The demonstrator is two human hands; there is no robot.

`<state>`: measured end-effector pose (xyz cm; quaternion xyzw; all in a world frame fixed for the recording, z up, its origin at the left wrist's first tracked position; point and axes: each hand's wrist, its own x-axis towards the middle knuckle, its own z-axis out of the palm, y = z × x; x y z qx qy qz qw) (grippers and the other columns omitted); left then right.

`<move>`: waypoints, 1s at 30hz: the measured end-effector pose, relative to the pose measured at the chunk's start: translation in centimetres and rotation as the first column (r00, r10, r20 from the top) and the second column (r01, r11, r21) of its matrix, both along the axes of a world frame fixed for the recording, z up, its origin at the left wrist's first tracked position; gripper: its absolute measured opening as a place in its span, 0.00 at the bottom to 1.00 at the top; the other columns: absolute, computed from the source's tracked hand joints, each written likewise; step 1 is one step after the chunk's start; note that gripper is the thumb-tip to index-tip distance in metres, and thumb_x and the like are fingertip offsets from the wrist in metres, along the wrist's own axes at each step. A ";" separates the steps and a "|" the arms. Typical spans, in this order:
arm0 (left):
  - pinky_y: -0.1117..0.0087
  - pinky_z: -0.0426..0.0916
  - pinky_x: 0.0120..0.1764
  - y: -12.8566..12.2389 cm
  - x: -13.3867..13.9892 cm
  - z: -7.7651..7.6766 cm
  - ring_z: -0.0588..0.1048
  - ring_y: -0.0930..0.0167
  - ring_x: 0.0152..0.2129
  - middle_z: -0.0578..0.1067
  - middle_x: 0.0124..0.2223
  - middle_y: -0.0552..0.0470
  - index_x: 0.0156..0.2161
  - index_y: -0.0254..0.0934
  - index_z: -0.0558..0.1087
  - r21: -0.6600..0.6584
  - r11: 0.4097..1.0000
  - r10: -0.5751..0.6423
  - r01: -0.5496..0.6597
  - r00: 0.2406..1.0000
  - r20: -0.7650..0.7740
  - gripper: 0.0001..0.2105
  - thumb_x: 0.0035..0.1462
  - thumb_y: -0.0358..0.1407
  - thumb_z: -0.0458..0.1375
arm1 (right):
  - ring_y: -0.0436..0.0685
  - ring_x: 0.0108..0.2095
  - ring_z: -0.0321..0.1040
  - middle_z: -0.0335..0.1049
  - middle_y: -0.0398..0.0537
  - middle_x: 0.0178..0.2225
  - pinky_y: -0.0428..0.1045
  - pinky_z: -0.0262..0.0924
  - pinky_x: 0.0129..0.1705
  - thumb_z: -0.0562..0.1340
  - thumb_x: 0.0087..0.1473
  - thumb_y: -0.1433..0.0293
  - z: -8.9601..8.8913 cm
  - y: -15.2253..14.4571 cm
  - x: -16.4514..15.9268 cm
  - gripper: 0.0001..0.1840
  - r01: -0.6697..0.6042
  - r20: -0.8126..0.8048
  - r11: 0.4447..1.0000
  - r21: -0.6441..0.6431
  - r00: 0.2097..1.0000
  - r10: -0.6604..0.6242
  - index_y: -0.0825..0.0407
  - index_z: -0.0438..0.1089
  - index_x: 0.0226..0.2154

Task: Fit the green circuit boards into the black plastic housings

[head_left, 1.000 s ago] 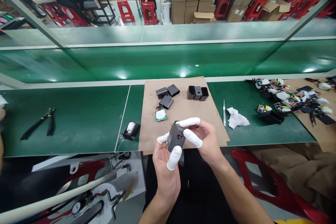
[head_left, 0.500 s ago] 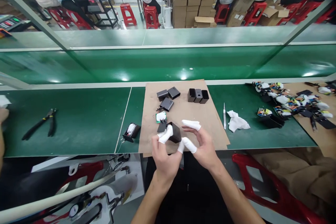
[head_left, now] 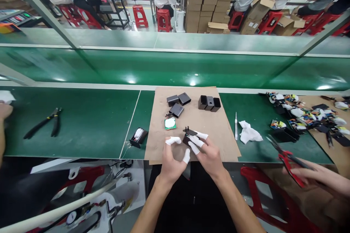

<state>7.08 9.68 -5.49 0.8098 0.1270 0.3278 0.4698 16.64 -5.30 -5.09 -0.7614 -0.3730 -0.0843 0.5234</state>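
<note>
My right hand (head_left: 210, 153) grips a small black plastic case (head_left: 187, 139) with white-covered fingers. A black end piece with two prongs shows at its top, and the fingers hide much of the case. Left of it, my left hand (head_left: 173, 160) is curved with thumb and fingers apart and nothing between them. Just beyond lies a green circuit board with a white top (head_left: 170, 123). Several dark grey cases (head_left: 177, 110) lie farther back on the brown cardboard sheet (head_left: 155, 145). Three upright open cases (head_left: 209, 103) stand side by side on it.
An opened case with white innards (head_left: 138, 137) and black-handled pliers (head_left: 43, 123) lie to the left. White tweezers (head_left: 236, 126), crumpled tissue (head_left: 249, 133) and a heap of circuit boards (head_left: 298, 111) are rightward. A co-worker's hand (head_left: 314, 174) holds red-handled pliers (head_left: 291, 167) at right.
The black case has passed from my left hand into my right, and my left hand has let go. A co-worker's hand with red-handled pliers has come in from the right.
</note>
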 end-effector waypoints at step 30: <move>0.61 0.75 0.47 0.9 0.1 0.4 0.77 0.65 0.41 0.74 0.42 0.49 0.47 0.40 0.73 -0.139 0.989 0.043 -0.045 0.999 -0.014 0.06 0.68 0.36 0.63 | 0.65 0.54 0.83 0.81 0.55 0.57 0.60 0.81 0.56 0.69 0.67 0.71 0.5 -0.3 0.9 0.16 0.140 0.011 0.990 0.006 0.990 -0.140 0.41 0.83 0.54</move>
